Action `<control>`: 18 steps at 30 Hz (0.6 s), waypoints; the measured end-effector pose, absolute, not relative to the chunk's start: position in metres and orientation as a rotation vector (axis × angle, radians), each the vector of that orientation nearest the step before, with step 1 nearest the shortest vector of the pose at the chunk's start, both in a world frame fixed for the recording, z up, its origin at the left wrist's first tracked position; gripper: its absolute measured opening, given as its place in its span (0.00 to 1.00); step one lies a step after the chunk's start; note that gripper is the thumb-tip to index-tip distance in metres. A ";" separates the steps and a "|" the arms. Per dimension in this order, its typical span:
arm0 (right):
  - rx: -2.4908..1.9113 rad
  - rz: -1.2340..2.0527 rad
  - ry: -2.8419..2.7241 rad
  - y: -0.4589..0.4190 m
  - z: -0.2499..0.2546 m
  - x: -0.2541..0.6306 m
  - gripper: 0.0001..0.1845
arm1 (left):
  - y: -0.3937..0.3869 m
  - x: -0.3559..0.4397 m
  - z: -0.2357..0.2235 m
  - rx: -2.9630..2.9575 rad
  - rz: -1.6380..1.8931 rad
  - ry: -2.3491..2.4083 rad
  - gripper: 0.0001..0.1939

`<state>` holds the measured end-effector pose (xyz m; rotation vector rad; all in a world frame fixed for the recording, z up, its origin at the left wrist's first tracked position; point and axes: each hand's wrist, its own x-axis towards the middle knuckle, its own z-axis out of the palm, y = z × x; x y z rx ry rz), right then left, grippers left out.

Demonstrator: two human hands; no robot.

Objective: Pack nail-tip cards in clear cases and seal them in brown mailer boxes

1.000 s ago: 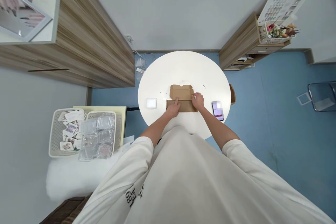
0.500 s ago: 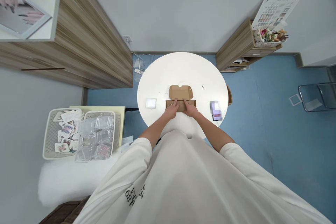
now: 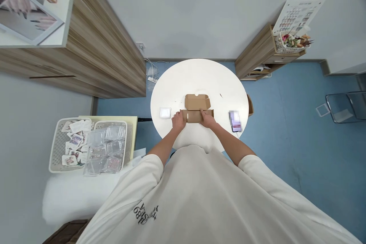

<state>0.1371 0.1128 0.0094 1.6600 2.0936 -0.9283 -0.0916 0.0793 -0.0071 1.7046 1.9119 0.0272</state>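
Note:
A brown cardboard box (image 3: pixel 193 116) lies on the white oval table (image 3: pixel 197 76) close to my body, its lid flap (image 3: pixel 197 102) folded open toward the far side. My left hand (image 3: pixel 178 121) grips the box's left end, fingers at the edge. Over the right part, my right hand (image 3: pixel 207 119) holds the box with its fingers reaching to the inner side; some fingertips are hidden. A small white packet (image 3: pixel 165 113) rests left of my left hand. To the right of the box lies a phone (image 3: pixel 235 121), partly blurred, with a cable.
Left of the table, baskets (image 3: pixel 53 148) hold printed cards and clear plastic boxes. Tall wooden cabinets (image 3: pixel 114 45) stand at the left. A small dark scrap (image 3: pixel 221 95) is on the table. A wooden shelf unit (image 3: pixel 257 53) carries a flower basket, and a chair (image 3: pixel 345 106) stands far right.
My left hand has moved left, from the middle of the box to its left end. My right hand stays at the right part. The camera view has shifted slightly.

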 end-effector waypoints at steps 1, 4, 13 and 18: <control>1.663 -0.925 2.096 0.113 0.011 0.137 0.56 | 0.082 -0.089 -0.009 1.648 0.042 1.914 0.37; 1.658 -0.936 2.060 0.113 0.014 0.136 0.56 | 0.086 -0.085 -0.011 1.512 0.101 1.906 0.40; 1.645 -0.978 1.984 0.120 0.014 0.133 0.56 | 0.078 -0.073 0.002 1.477 0.172 1.718 0.39; 1.624 -1.007 2.003 0.122 0.011 0.135 0.59 | 0.075 -0.062 0.007 1.549 0.084 1.671 0.30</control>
